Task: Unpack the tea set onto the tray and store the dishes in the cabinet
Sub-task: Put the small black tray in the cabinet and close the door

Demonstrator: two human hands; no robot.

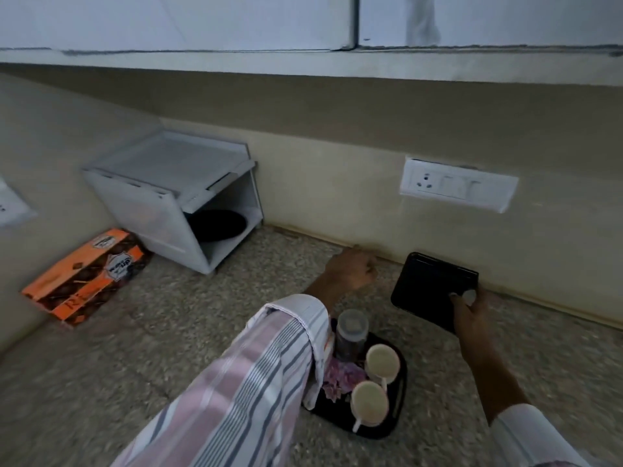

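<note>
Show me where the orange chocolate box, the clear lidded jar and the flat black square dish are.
Orange chocolate box (86, 276): head view, middle of its printed top.
Clear lidded jar (351, 335): head view, its side wall, on the black tray.
Flat black square dish (429, 288): head view, its face, held by the right hand.

The striped sleeve (242, 382) covers the black tray's (399, 396) left side; the purple patterned thing (340, 377) beside the cups is too blurred to name; the left hand's (350, 269) fingers curl out of sight; the orange box's (87, 274) lettering is unreadable; the white wall plate (15, 205) is cut off at the left edge.
</note>
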